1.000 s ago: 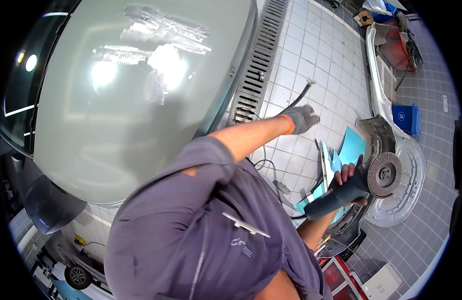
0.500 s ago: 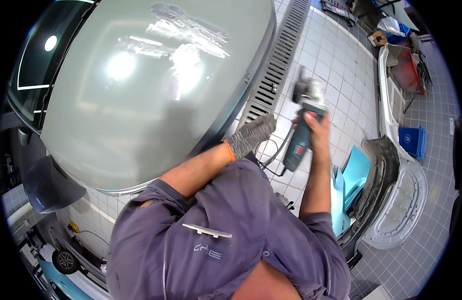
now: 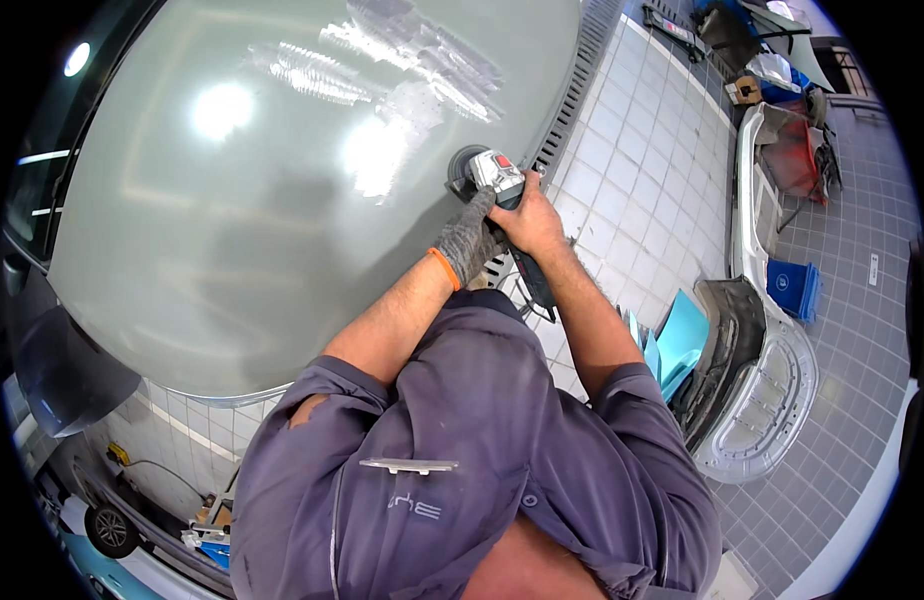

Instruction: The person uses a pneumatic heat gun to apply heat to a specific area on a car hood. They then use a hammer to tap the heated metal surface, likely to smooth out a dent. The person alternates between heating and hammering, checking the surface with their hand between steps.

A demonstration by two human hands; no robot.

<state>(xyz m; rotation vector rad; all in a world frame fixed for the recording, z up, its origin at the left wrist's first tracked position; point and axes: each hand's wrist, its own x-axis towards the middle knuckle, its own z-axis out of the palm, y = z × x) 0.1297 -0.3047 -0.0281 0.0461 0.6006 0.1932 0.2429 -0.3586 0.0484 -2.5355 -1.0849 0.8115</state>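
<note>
An angle grinder (image 3: 499, 174) with a dark body and silver head is held between my hands over the near right edge of a grey-green car hood (image 3: 252, 300). My left hand (image 3: 468, 238), in a grey knitted glove with an orange cuff, is closed round the grinder just behind its head. Closed on the same tool from the other side is my bare right hand (image 3: 534, 218). The round disc (image 3: 469, 168) lies over the hood's edge; whether it touches the paint cannot be seen. Bright scuffed patches (image 3: 422, 60) of bare metal mark the hood farther off.
A floor drain grate (image 3: 572, 90) runs along the hood's right side. Turquoise panels (image 3: 684, 340) and a white car body panel (image 3: 772, 430) stand at right, with a blue bin (image 3: 792, 288) beyond. At the lower left are a wheel (image 3: 112, 528) and a hose.
The grinder has moved left from above the tiled floor to the hood's edge. My left hand, earlier apart from the tool, has taken hold of it beside my right.
</note>
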